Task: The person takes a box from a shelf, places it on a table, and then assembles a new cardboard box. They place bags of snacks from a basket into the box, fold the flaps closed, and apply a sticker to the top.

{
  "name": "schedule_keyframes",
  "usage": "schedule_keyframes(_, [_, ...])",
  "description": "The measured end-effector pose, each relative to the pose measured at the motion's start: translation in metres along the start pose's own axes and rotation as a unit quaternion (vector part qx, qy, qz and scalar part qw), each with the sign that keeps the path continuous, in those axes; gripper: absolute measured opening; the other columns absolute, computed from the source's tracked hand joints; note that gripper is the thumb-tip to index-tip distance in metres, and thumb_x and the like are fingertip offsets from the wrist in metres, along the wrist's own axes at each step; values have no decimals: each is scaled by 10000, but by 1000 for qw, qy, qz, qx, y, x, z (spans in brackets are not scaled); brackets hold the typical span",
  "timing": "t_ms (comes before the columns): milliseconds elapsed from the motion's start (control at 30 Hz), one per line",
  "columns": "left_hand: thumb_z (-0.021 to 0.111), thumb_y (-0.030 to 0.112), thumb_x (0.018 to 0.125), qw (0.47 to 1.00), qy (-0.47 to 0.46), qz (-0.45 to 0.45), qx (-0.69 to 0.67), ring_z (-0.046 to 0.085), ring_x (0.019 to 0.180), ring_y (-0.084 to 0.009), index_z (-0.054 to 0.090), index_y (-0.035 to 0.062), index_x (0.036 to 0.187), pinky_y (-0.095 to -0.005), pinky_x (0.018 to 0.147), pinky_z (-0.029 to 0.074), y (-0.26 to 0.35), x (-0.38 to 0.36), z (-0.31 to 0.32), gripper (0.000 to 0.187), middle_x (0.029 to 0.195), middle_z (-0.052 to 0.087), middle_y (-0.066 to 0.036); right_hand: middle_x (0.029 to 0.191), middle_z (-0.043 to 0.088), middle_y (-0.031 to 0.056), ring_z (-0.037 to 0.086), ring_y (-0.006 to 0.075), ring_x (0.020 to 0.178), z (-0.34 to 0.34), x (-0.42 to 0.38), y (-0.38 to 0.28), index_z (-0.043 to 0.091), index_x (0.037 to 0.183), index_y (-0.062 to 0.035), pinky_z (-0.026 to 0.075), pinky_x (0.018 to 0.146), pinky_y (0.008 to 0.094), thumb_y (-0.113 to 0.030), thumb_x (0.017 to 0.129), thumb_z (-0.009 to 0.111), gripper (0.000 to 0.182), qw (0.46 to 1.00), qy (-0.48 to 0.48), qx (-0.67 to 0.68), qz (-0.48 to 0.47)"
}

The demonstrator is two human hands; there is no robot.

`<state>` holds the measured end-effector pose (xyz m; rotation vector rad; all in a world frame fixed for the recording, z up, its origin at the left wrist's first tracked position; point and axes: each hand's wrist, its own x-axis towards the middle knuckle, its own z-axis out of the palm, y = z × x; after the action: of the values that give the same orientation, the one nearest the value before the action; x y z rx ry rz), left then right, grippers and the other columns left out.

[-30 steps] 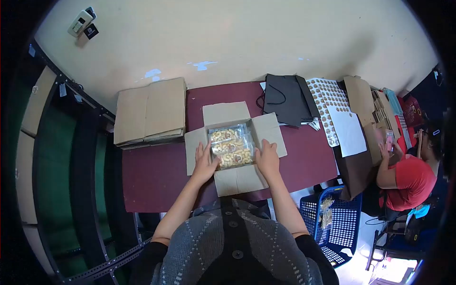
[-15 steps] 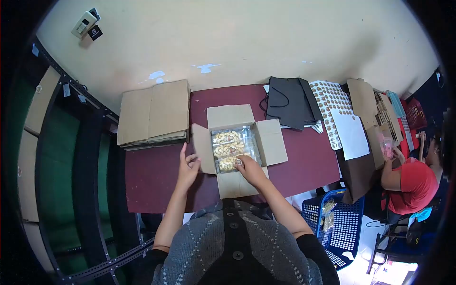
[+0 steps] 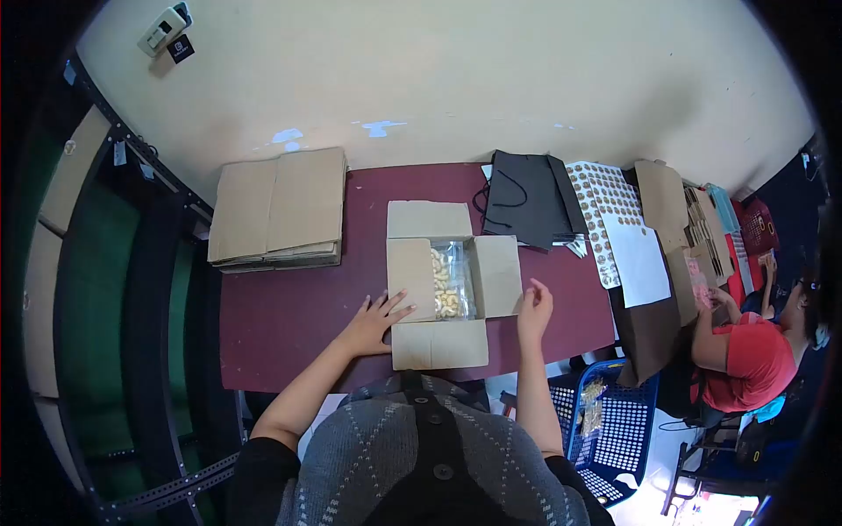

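In front of me a cardboard box (image 3: 442, 345) stands on the dark red table (image 3: 289, 333). Its left flap (image 3: 410, 279) is folded inward over the opening, while the far, near and right flaps lie outward. Clear bags of pale, cashew-like pieces (image 3: 449, 289) show inside, partly hidden by that flap. My left hand (image 3: 375, 324) lies with spread fingers on the left flap's edge and the box's side. Beside the right flap (image 3: 498, 276), my right hand (image 3: 535, 311) is raised with loosely bent fingers, nothing visible in it.
Flattened cardboard boxes (image 3: 281, 210) are stacked at the table's back left. Black paper bags (image 3: 531, 197) and sticker sheets (image 3: 605, 215) lie at the back right. A blue basket (image 3: 627, 430) holding packets stands on the right. Beyond it a person in red (image 3: 754, 364) handles something pink.
The left flap has been folded inward over the bags. My left hand has moved right onto it, and my right hand has left the bags for the box's right side.
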<state>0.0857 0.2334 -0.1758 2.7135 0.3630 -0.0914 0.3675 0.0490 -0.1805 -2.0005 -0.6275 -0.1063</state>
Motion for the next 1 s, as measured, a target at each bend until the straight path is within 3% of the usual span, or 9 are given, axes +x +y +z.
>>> schedule_keyframes(100, [664,342,741,998,13,5,-65,323,1311,-324,348,277,1384,-605,1040,247,-8,0,2,719,1500,194,-34,932,602,118,556,249,907,4,12,7,539,1138,-16,410,865,366,-122,853,531,304,995,57,-63,52])
schedule_keyframes(200, [598,329,817,997,49,-2,-62,438,1214,-297,436,178,1321,-498,990,354,-13,-4,15,550,1432,341,-48,1021,608,128,565,183,925,17,15,32,521,1176,21,442,815,299,-178,877,522,359,944,-65,213,243])
schedule_keyframes(367, [611,208,838,961,202,-61,-178,522,1103,-307,461,96,1297,-431,935,425,-16,10,17,496,1329,458,-135,1124,598,141,561,192,986,16,16,3,557,1176,16,440,844,298,-227,909,498,366,967,-84,114,212])
schedule_keyframes(467, [675,74,783,824,267,-162,-473,528,1129,-272,390,126,1367,-411,952,442,-7,26,11,651,1308,469,-173,1112,604,130,547,189,999,1,34,-37,564,1199,-20,460,834,326,-328,938,475,413,938,-297,94,152])
schedule_keyframes(533, [689,24,757,834,233,-137,-481,513,1149,-260,349,149,1391,-396,962,438,-22,33,23,729,1314,464,-174,1178,575,159,521,245,1102,6,10,-75,543,1240,-64,423,918,354,-355,943,458,425,884,-366,242,163])
schedule_keyframes(567, [703,-26,732,844,195,-112,-487,498,1168,-249,308,172,1415,-381,973,434,-29,34,27,813,1320,459,-175,1331,454,188,374,309,1279,21,0,-66,522,1269,-94,308,1036,407,-371,934,460,439,922,-369,101,-59])
schedule_keyframes(633, [682,-31,745,826,171,-114,-525,474,1199,-248,320,149,1410,-371,985,419,-43,38,22,778,1346,437,-164,1471,257,144,150,334,1383,30,-20,-80,428,1348,-128,109,1082,553,-386,908,466,512,903,-369,-115,-188])
schedule_keyframes(900, [647,-129,705,856,31,-33,-515,475,1173,-170,324,92,1402,-327,969,412,-91,62,0,800,1354,451,-125,1428,332,161,274,340,1338,40,-81,-60,347,1375,-64,118,1075,573,-438,901,452,613,843,-432,-189,-259])
schedule_keyframes(1000, [613,-151,690,829,11,-46,-558,486,1181,-161,378,70,1370,-296,930,439,-102,78,-21,752,1328,486,-128,1376,393,187,340,352,1297,37,-84,-80,391,1335,-47,249,1071,462,-328,877,536,557,851,-467,-95,-218])
